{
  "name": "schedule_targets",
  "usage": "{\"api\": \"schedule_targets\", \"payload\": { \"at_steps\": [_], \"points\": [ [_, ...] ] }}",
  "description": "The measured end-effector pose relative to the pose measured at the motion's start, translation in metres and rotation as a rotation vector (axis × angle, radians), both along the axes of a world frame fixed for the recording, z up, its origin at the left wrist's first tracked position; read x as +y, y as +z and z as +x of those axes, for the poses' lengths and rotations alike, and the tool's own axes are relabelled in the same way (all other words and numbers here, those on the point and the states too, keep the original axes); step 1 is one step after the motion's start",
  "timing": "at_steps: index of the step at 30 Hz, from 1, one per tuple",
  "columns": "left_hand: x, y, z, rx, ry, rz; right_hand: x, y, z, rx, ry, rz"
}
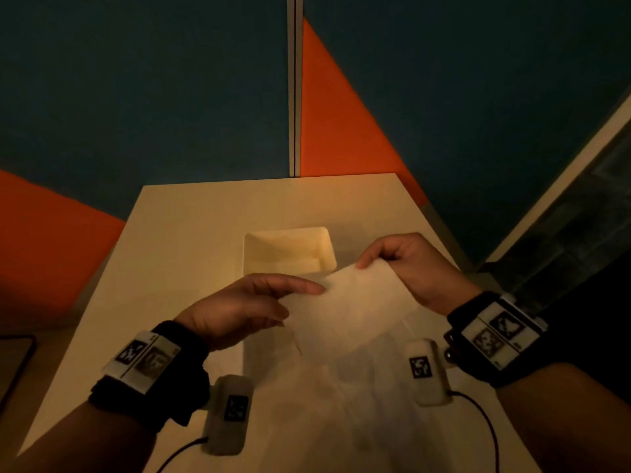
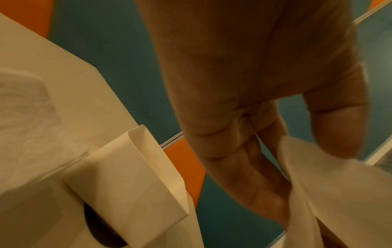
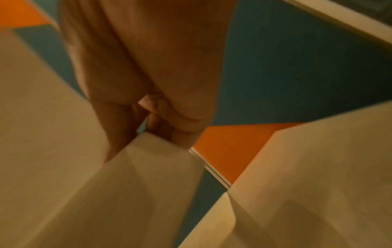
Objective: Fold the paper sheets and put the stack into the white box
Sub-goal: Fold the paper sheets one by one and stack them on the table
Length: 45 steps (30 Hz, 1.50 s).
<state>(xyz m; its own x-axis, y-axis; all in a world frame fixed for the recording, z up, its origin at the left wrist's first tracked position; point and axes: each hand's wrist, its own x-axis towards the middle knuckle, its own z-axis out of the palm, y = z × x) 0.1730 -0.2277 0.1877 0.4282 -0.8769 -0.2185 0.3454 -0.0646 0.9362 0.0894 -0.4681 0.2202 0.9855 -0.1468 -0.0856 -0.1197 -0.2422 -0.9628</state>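
A thin white paper sheet (image 1: 355,308) hangs in the air above the table, tilted, just in front of the white box (image 1: 290,249). My left hand (image 1: 307,295) pinches its left edge between thumb and fingers; in the left wrist view the left hand (image 2: 305,167) has its thumb on the paper sheet (image 2: 339,193). My right hand (image 1: 363,264) pinches the far right corner with curled fingers, and that grip shows in the right wrist view, right hand (image 3: 157,132) on the paper sheet (image 3: 148,176). The open box (image 2: 135,176) looks empty.
More pale sheets (image 1: 341,404) lie flat on the cream table (image 1: 191,227) under my hands. Blue and orange partition walls (image 1: 170,97) stand close behind the table's far edge. A dark flat object (image 1: 13,363) sits at the left edge.
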Motion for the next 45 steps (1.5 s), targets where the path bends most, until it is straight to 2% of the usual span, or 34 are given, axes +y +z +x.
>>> {"api": "schedule_targets", "payload": {
  "at_steps": [3,7,10,12,13,15,17,19,22,26,29,45],
  "points": [
    [-0.005,0.005,-0.002,0.016,-0.032,0.000,0.007,0.010,0.010,-0.007,0.162,-0.131],
    [-0.010,-0.001,-0.005,-0.040,-0.025,0.033,0.021,0.012,0.020,0.019,0.338,-0.178],
    [-0.007,-0.003,-0.005,-0.054,0.100,0.099,0.017,0.003,0.026,0.067,0.389,-0.048],
    [0.000,-0.006,-0.006,-0.078,0.232,0.137,0.004,-0.008,0.031,0.142,0.339,-0.001],
    [0.006,-0.008,-0.005,-0.092,0.298,0.156,-0.005,-0.016,0.033,0.169,0.283,-0.042],
    [0.021,-0.016,-0.003,-0.107,0.407,0.221,-0.023,-0.037,0.037,0.237,0.173,-0.243],
    [0.038,-0.025,-0.003,-0.115,0.483,0.315,-0.037,-0.059,0.036,0.339,0.165,-0.544],
    [0.053,-0.037,-0.004,-0.128,0.542,0.400,-0.046,-0.078,0.031,0.478,0.242,-0.799],
    [0.074,-0.055,-0.004,-0.182,0.597,0.535,-0.051,-0.097,0.025,0.623,0.373,-1.054],
    [0.091,-0.072,-0.005,-0.369,0.589,0.773,-0.054,-0.118,0.026,0.657,0.494,-1.266],
    [0.092,-0.078,-0.008,-0.456,0.594,0.862,-0.055,-0.129,0.026,0.632,0.495,-1.341],
    [0.094,-0.089,-0.007,-0.645,0.649,0.858,-0.057,-0.137,0.029,0.597,0.417,-1.413]
  ]
}}
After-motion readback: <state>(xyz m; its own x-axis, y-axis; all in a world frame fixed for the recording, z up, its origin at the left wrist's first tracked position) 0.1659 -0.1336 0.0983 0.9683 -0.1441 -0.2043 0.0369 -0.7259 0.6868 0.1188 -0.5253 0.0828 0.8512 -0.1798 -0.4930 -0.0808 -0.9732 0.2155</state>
